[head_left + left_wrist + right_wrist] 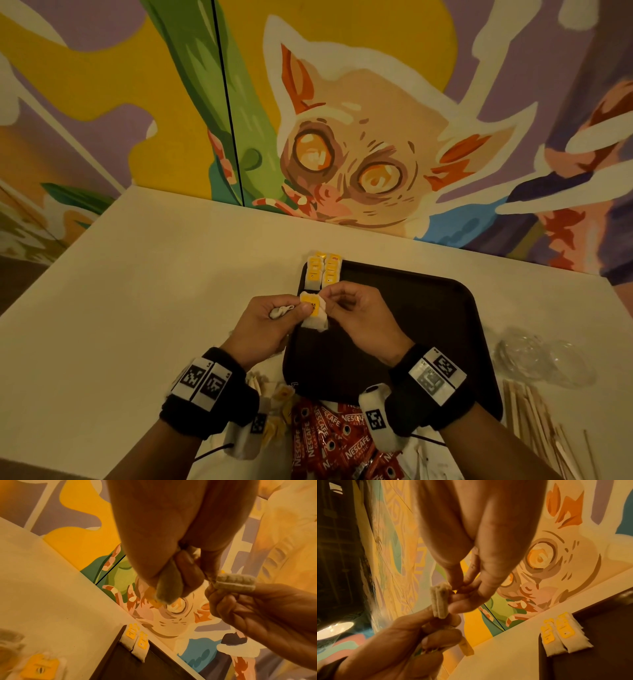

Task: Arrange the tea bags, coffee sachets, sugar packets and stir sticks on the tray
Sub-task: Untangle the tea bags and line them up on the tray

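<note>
A dark tray (pixel 411 308) lies on the cream table. At its far left corner two rows of yellow-tagged tea bags (pixel 324 270) overlap its rim, also seen as tea bags (pixel 136 640) and tea bags (pixel 563 634). Just above the tray's left edge both hands hold one tea bag (pixel 313 311) between them. My left hand (pixel 303 310) grips its left side and keeps a second crumpled tea bag (pixel 281 311) tucked in the fingers. My right hand (pixel 328 297) pinches its upper right corner. The held bag (pixel 440 601) shows edge-on in the wrist views.
Red coffee sachets (pixel 329 442) are heaped at the near edge below the tray. Loose tea bags (pixel 274 407) lie under my left wrist. Wooden stir sticks (pixel 534 421) and a clear plastic wrapper (pixel 541 359) lie right of the tray. A painted wall stands behind the table.
</note>
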Demonstrator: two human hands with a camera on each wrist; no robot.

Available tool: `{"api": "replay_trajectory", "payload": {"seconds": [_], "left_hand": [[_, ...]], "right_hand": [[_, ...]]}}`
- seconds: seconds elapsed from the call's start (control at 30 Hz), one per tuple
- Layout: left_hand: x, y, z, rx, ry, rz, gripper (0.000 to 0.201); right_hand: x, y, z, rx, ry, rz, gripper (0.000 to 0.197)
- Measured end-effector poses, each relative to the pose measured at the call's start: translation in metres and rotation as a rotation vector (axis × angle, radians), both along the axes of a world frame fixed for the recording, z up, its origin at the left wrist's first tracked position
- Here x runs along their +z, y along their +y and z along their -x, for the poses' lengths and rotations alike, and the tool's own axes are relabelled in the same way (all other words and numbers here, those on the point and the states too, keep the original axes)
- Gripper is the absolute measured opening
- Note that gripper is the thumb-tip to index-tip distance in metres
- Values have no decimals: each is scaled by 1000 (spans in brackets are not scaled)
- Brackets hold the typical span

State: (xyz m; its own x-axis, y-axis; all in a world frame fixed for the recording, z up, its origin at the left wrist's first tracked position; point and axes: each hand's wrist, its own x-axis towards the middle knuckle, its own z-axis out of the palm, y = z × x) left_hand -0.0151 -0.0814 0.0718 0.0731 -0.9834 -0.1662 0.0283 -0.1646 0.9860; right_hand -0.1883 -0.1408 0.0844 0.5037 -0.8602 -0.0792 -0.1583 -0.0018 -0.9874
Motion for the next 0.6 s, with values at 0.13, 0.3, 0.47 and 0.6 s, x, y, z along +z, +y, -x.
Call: {"api": "replay_trajectory", "payload": {"seconds": [0.13, 0.3, 0.47, 0.6], "left_hand": [[-1, 0, -1, 49, 41, -46, 18], [6, 1, 3, 50, -46, 5, 15], [13, 3, 7, 54, -56, 39, 17], [15, 4, 8, -39, -99, 25, 18]], "right_hand": [[3, 3, -1, 30, -95, -146, 15], [-3, 3, 0, 34, -41, -21, 13], [-9, 0, 0, -30, -36, -59, 12], [-10, -1, 3, -87, -27, -102, 12]]}}
